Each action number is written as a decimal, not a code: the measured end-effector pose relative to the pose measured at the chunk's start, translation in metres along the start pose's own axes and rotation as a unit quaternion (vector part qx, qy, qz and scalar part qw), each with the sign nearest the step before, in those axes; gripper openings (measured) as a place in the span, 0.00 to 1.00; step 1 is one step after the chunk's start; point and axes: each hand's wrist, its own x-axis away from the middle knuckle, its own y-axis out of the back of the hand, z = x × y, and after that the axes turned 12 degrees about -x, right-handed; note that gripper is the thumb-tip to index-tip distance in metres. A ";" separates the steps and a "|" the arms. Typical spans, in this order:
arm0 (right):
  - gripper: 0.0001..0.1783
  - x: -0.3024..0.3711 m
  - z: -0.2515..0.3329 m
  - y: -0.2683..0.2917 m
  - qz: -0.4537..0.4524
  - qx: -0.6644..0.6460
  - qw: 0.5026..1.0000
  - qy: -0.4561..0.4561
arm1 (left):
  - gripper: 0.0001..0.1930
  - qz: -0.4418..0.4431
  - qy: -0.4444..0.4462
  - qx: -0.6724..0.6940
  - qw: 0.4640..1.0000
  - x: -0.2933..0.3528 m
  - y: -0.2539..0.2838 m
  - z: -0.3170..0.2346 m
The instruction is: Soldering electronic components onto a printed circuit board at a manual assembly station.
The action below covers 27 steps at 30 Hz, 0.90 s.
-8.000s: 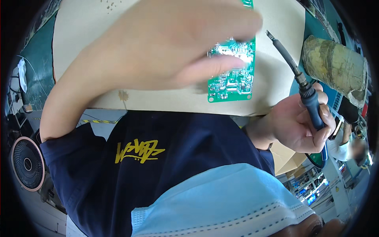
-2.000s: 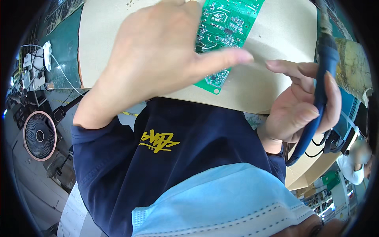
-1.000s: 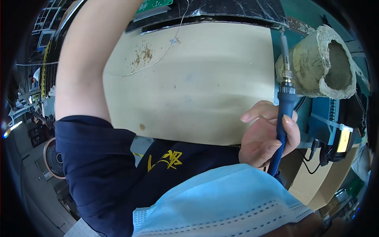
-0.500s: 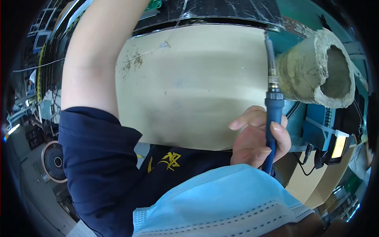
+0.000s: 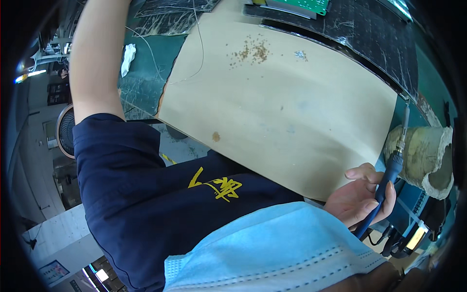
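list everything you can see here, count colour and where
cardboard sheet: 1, tan, middle of the bench, brown specks near its top
circuit board: 1, green, top edge, partly cut off
mat: 1, black, scuffed, behind the cardboard
thin wire: 1, pale, running over the cardboard's left corner
rag: 1, white, on the green bench at left
soldering iron: 1, blue handle, metal tip up, at right
iron stand: 1, crusted beige tube, right edge
fan: 1, dark, low at left
face mask: 1, light blue, bottom
shirt: 1, navy, yellow print
left arm: reaches up out of view, hand unseen
right hand: fingers wrapped around the soldering iron
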 end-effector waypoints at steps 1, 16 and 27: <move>0.23 0.001 -0.001 -0.001 0.003 -0.006 1.000 0.001 | 0.19 0.058 0.036 -0.017 0.998 -0.016 -0.024 0.018; 0.23 -0.005 -0.009 -0.008 0.009 0.056 0.997 -0.048 | 0.39 0.064 0.240 0.038 0.968 -0.139 -0.258 0.023; 0.24 -0.003 -0.001 -0.016 0.031 0.094 0.992 -0.075 | 0.32 0.001 0.186 0.106 0.977 -0.120 -0.294 0.118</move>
